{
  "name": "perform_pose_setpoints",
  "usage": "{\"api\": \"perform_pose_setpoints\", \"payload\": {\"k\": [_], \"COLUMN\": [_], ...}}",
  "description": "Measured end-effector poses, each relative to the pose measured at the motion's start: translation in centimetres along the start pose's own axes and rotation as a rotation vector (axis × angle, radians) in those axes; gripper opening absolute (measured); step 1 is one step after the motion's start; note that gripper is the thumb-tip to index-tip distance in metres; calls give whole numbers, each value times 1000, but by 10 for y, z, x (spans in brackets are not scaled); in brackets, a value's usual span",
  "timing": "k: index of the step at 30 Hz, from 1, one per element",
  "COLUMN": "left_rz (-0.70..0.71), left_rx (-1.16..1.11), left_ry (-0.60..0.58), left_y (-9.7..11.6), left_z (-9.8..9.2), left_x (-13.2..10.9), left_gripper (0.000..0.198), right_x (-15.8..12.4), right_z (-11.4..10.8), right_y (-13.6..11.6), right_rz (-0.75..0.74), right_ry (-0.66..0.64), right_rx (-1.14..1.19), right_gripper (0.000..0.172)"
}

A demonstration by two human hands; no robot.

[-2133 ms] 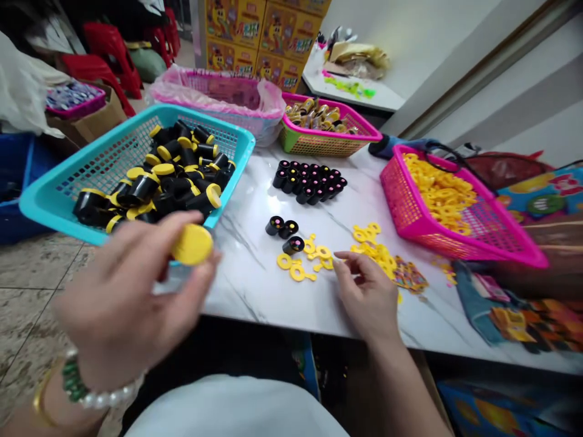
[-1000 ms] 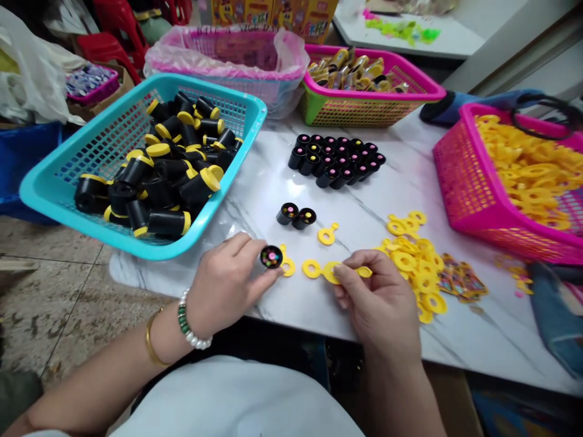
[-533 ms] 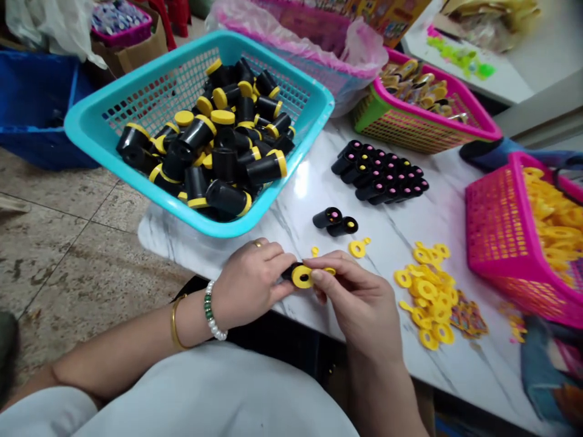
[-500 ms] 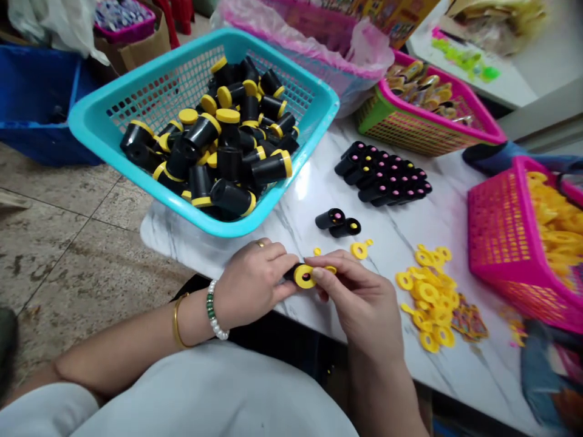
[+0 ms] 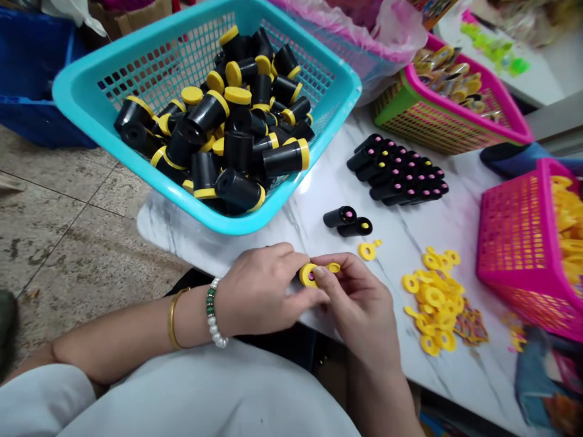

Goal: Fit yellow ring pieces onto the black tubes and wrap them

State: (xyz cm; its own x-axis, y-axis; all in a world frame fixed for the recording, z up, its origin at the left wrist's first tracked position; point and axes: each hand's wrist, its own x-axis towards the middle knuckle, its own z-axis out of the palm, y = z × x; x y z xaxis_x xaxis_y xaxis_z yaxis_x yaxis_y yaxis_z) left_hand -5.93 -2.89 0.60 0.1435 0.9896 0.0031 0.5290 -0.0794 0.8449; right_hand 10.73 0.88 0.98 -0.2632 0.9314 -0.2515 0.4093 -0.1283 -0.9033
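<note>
My left hand (image 5: 264, 288) curls around a small black canister, mostly hidden by the fingers. On its end sits a yellow ring cap (image 5: 306, 275) with a small flap to the right and a pink spot in its hole. My right hand (image 5: 359, 300) pinches that cap, thumb on top and fingers beneath the flap. Just beyond the hands, two black canisters (image 5: 348, 221) lie side by side, one with a pink dot, one with a yellow dot. A loose yellow ring cap (image 5: 367, 250) lies close to them. Farther right is a pile of yellow ring caps (image 5: 432, 297).
A turquoise basket (image 5: 204, 212) holds many black canisters with yellow lids. Rows of black canisters (image 5: 398, 170) stand on the marble-patterned table (image 5: 291, 233). A pink basket (image 5: 514, 243) of yellow parts is at right; a pink-green basket (image 5: 410, 115) stands behind. Colourful pieces (image 5: 471, 321) lie beside the caps.
My left hand has shifted slightly right, its fingers now reaching farther under and around the cap. My right thumb has moved over the cap's ring. The view has shifted a little.
</note>
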Motion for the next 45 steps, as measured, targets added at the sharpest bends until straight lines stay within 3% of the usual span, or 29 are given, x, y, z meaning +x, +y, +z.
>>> {"api": "perform_pose_setpoints", "payload": {"k": [4, 7, 10, 12, 16, 23, 28, 33, 39, 42, 45], "left_rz": [-16, -83, -229, -285, -336, -299, -380, -509, -519, -454, -213], "left_rx": [-59, -179, -354, -436, -499, -513, -558, -612, -585, -564, -413], "left_ry": [-67, -219, -440, -511, -487, -494, -543, -519, -477, -401, -219], "left_y": [1, 0, 0, -1, -2, -7, -6, 0, 3, -1, -6], "left_z": [-7, -17, -26, -29, -27, -25, -26, -28, -19, -14, -9], "left_x": [8, 17, 25, 28, 29, 30, 32, 35, 35, 24, 10], "left_gripper": [19, 21, 35, 40, 33, 35, 34, 35, 37, 35, 26], "right_x": [0, 2, 6, 7, 1, -6, -3, 1, 1, 0, -2], "right_z": [0, 0, -4, -7, -9, 2, 2, -3, 2, 4, -1], "right_y": [-1, -1, -4, -5, -3, 2, 3, -1, -4, -1, 4], "right_rz": [-110, -150, -65, 40, 176, 185, 185, 136, 116, 107, 88], "right_ry": [42, 5, -111, -189, -274, -231, -252, -261, -246, -208, -162], "right_rx": [-106, -132, -94, 0, 229, 349, 326, 313, 260, 269, 248], "right_gripper": [19, 22, 28, 33, 36, 25, 30, 36, 36, 38, 36]}}
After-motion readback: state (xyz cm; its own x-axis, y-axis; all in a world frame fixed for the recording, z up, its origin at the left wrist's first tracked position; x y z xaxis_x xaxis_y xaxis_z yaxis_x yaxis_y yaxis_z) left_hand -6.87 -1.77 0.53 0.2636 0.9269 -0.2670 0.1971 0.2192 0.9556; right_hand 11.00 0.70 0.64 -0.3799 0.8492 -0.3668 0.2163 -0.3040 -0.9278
